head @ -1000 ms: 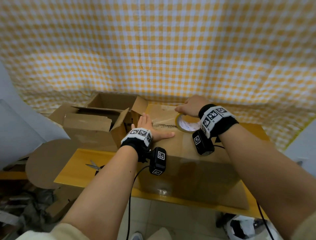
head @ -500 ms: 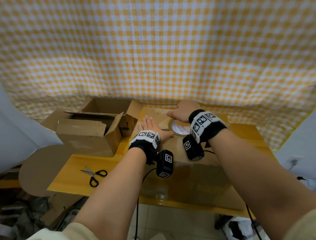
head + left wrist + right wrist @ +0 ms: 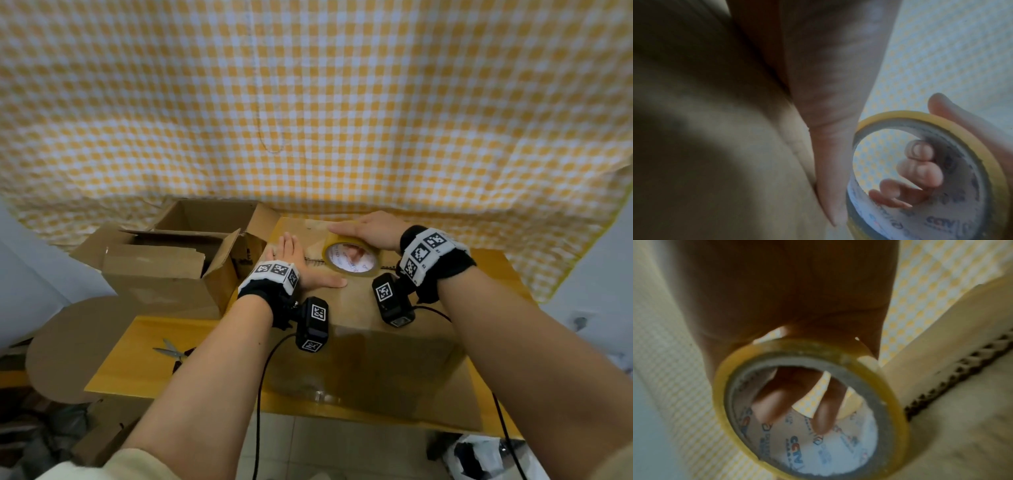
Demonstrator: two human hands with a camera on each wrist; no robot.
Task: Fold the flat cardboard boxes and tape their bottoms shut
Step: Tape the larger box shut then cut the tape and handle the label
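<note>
Lying flat, fingers straight, left hand (image 3: 297, 263) pressing the upturned cardboard box (image 3: 363, 346) on the yellow wooden surface (image 3: 144, 356). Gripping the tape roll (image 3: 350, 257) on the box's seam, right hand (image 3: 373, 230) with fingers curling through the core. Standing just left, two open boxes (image 3: 171, 263). Lying near the left forearm, partly hidden, scissors (image 3: 171, 351). Hanging behind, checkered cloth (image 3: 308, 102).

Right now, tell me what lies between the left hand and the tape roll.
Only bare box top with its corrugated seam, seen in the head view; the left hand presses flat beside the tape roll.
</note>
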